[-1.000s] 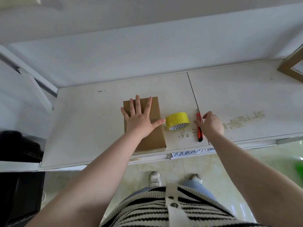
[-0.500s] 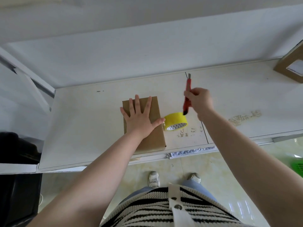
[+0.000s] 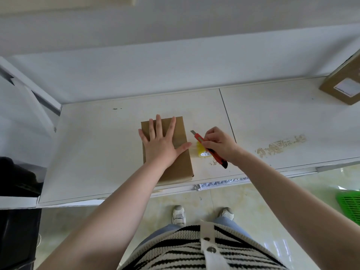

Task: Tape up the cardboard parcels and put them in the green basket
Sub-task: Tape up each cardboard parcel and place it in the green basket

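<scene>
While the left hand [image 3: 161,145] presses flat, fingers spread, on the brown rectangular cardboard parcel [image 3: 180,152], the right hand [image 3: 220,146] just beside it grips a red utility knife [image 3: 211,151] over the yellow tape roll [image 3: 201,151].

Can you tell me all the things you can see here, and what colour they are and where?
cardboard parcel: one, brown, flat on the table, near its front edge
second parcel: one, brown with a white label, far right, cut off by the picture's edge
tape roll: one, yellow, on the table right of the first parcel
utility knife: one, red, blade out, over the tape roll
green basket: one, on the floor, far right
table: one, white
shoes: two, white, on the floor
left hand: flat on the parcel
right hand: fingers grip the knife
</scene>
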